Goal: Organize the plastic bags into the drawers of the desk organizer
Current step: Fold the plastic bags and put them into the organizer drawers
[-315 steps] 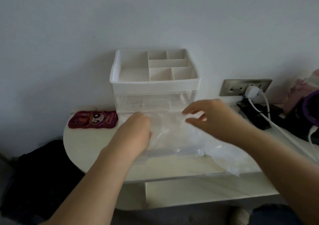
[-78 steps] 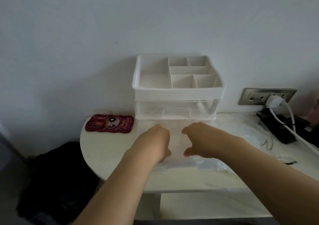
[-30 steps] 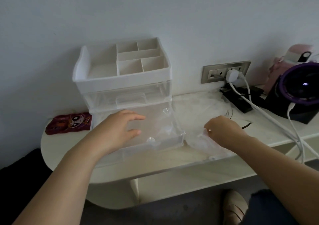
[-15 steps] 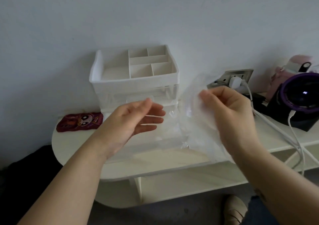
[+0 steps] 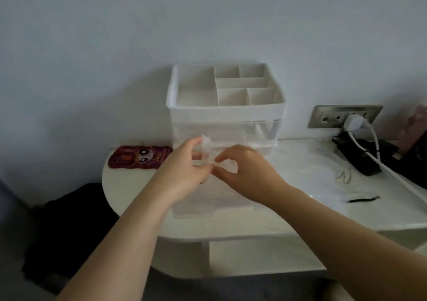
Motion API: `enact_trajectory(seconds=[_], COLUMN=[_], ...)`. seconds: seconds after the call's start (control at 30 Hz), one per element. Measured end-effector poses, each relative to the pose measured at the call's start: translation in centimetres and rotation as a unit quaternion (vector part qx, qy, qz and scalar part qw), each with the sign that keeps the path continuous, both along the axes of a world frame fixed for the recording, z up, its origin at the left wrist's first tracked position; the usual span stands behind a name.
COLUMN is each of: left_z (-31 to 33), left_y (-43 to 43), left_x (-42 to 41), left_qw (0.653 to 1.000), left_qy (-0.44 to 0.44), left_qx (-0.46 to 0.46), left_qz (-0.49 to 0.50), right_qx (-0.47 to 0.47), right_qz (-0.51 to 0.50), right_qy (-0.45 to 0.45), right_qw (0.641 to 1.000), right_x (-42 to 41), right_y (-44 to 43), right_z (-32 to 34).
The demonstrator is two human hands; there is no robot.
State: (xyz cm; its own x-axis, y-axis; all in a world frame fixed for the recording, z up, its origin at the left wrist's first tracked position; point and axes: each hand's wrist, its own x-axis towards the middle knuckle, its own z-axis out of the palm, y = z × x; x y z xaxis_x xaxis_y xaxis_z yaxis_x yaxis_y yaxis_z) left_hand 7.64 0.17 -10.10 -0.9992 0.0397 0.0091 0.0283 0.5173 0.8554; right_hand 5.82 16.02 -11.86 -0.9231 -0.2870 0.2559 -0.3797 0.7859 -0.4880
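Thin clear plastic bag (image 5: 206,147) sits mid-frame, pinched by both my left hand (image 5: 182,173) and right hand (image 5: 246,173) above the pulled-out clear plastic drawer (image 5: 208,209). I'd fold it compact, then lay it flat inside, corners tucked.

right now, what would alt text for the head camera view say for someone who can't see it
A person's left hand and right hand pinch a clear plastic bag above the pulled-out clear drawer of a white desk organizer on a white table. A red phone case lies left of it, a wall socket to its right.
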Motion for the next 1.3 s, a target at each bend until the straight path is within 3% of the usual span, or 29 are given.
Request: enact_trajectory(seconds=[0.17,0.3,0.4,0.5,0.6,0.7,0.77,1.03,1.3], left_z=[-0.8,-0.1,0.2,0.9,0.6,-0.4,-0.4,-0.5,-1.1], left_y=[0.2,0.0,-0.1,0.6,1.8,1.9,1.7,2.8,2.9], left_x=[-0.4,-0.3,0.5,0.8,0.5,0.1,-0.4,-2.2,-3.0], left_qw=[0.981,0.957,0.923,0.914,0.950,0.946,0.941,0.895,0.906], left_qy=[0.102,0.129,0.144,0.233,0.154,-0.009,-0.051,-0.099,-0.074], left_qx=[-0.160,-0.255,-0.350,-0.327,-0.262,-0.289,-0.295,-0.401,-0.392], left_qz=[0.032,0.050,0.068,0.062,-0.066,-0.145,-0.158,-0.171,-0.143], right_qx=[0.041,0.201,0.231,0.225,0.226,0.222,0.215,0.303,0.290], right_qz=[0.025,-0.021,-0.010,0.019,0.044,0.014,0.000,0.050,0.055], right_qy=[-0.084,-0.057,-0.093,-0.111,-0.091,-0.030,0.003,-0.156,-0.141], right_qw=[0.995,0.978,0.968,0.968,0.969,0.974,0.977,0.939,0.945], right_x=[-0.2,-0.6,-0.9,-1.3,-1.4,-0.7,0.0,0.3,-1.1], right_y=[0.7,1.7,2.1,1.7,1.3,1.8,2.2,1.8,1.7], right_z=[0.9,1.3,0.8,0.8,1.1,2.4,3.3,2.8,2.1])
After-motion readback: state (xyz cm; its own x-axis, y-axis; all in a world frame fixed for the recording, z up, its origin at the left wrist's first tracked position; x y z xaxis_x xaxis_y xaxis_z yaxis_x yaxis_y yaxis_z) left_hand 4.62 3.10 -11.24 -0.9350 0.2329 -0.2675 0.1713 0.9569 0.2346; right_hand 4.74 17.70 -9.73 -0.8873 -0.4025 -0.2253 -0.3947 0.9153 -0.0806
